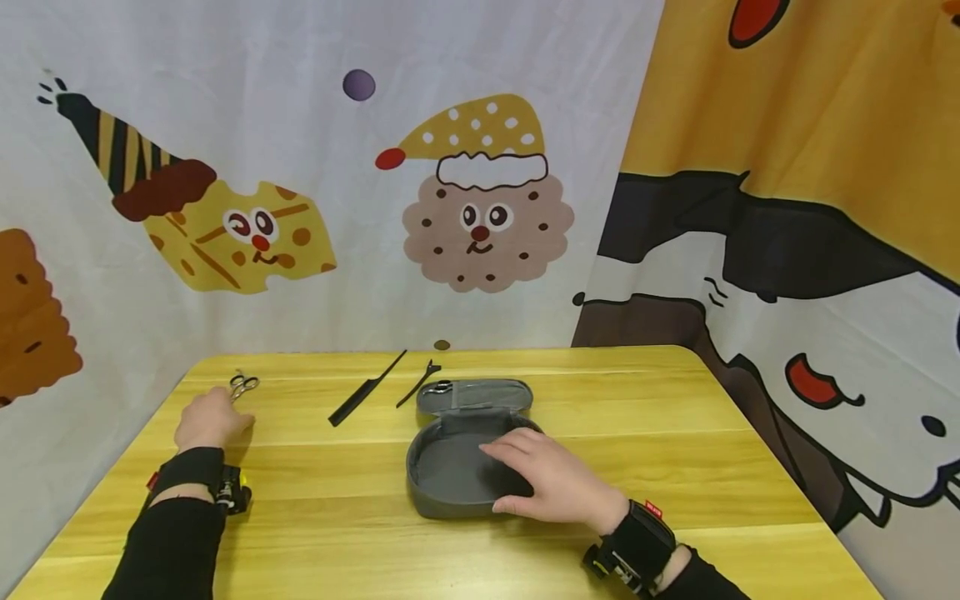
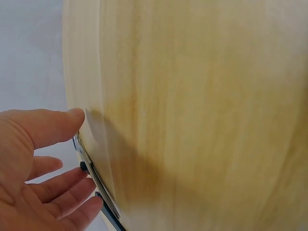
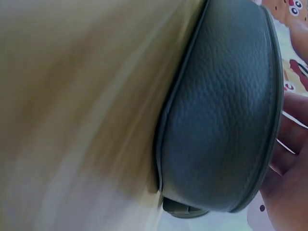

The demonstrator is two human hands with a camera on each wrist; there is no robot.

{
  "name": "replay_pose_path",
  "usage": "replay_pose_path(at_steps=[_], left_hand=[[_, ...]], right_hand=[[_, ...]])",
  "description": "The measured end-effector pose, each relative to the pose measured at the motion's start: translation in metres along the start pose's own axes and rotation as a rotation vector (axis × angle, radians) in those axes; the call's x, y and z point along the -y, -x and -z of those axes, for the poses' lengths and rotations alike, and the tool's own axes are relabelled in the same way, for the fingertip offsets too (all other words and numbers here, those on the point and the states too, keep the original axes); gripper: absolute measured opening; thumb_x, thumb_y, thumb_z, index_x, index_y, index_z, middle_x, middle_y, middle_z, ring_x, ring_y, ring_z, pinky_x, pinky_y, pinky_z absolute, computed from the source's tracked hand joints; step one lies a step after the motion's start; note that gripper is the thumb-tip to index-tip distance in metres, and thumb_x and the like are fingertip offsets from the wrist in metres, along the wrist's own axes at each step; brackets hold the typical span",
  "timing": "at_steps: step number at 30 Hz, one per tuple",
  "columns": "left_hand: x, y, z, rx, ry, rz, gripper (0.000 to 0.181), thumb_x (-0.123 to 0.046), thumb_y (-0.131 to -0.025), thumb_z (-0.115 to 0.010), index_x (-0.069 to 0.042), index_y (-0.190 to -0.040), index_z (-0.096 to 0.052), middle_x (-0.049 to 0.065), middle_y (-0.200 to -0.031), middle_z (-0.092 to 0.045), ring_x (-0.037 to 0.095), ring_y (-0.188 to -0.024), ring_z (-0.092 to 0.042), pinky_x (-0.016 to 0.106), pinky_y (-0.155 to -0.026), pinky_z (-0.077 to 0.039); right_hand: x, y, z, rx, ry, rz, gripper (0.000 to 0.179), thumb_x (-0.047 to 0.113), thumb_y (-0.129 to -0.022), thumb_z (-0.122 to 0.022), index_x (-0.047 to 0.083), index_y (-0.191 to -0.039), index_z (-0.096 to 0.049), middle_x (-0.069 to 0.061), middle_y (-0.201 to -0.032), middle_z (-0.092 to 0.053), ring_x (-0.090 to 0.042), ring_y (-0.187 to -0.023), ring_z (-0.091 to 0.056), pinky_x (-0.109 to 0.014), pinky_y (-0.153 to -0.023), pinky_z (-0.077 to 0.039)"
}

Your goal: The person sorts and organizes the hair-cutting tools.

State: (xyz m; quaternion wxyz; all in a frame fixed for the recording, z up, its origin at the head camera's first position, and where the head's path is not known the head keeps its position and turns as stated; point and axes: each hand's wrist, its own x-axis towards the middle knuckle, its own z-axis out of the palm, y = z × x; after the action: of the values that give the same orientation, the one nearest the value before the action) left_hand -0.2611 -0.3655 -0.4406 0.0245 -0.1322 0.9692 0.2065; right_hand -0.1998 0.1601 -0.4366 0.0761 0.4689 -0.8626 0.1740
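My left hand (image 1: 210, 421) is at the left of the table, its fingers reaching beside a pair of metal scissors (image 1: 243, 385). In the left wrist view the thumb and fingers are loosely bent and spread around the scissors (image 2: 98, 180), which lie low along the tabletop. A grey zip case (image 1: 442, 504) stands unzipped, its lid folded back away from me. My right hand (image 1: 558, 483) hovers at the case's right side, fingers stretched over the rim. The right wrist view shows the case's textured side wall (image 3: 219, 115) with that hand's fingers (image 3: 291, 130) along its edge.
A black tail comb (image 1: 356, 402) and a black hair clip (image 1: 420, 383) lie on the wooden table (image 1: 315, 533) between the scissors and the case. Metal rings (image 1: 440, 387) show in the lid's pocket. A printed curtain (image 1: 300, 317) hangs behind the table.
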Motion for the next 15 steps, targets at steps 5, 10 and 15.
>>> replay_pose_path(at_steps=[5,10,15], left_hand=[[0.0019,-0.0018,-0.0029,-0.002,-0.015,0.023,0.054,-0.021,-0.088,-0.068,0.021,-0.115,-0.046,0.039,-0.101,-0.052,0.053,-0.088,-0.053,0.053,-0.062,-0.049],[0.0007,-0.0008,-0.0002,0.001,-0.025,0.028,0.046,-0.018,-0.090,-0.063,0.019,-0.111,-0.049,0.038,-0.098,-0.052,0.051,-0.087,-0.053,0.053,-0.062,-0.048],[-0.0015,0.0003,0.0038,0.009,-0.021,0.030,0.024,-0.009,-0.091,-0.054,0.014,-0.098,-0.054,0.030,-0.088,-0.054,0.042,-0.077,-0.053,0.045,-0.058,-0.046]], right_hand=[[0.0049,-0.0001,-0.0013,0.059,-0.025,-0.001,0.057,0.044,-0.092,-0.069,0.011,-0.137,-0.058,0.000,-0.127,-0.061,-0.017,-0.119,-0.055,-0.033,-0.102,-0.044],[0.0073,-0.0009,-0.0020,0.107,-0.021,0.026,0.043,0.036,-0.093,-0.070,0.011,-0.127,-0.065,0.001,-0.118,-0.066,-0.014,-0.111,-0.061,-0.029,-0.096,-0.048],[0.0068,-0.0016,-0.0052,0.111,-0.028,0.101,0.022,0.027,-0.093,-0.071,0.016,-0.112,-0.072,0.006,-0.105,-0.070,-0.007,-0.099,-0.064,-0.021,-0.090,-0.048]])
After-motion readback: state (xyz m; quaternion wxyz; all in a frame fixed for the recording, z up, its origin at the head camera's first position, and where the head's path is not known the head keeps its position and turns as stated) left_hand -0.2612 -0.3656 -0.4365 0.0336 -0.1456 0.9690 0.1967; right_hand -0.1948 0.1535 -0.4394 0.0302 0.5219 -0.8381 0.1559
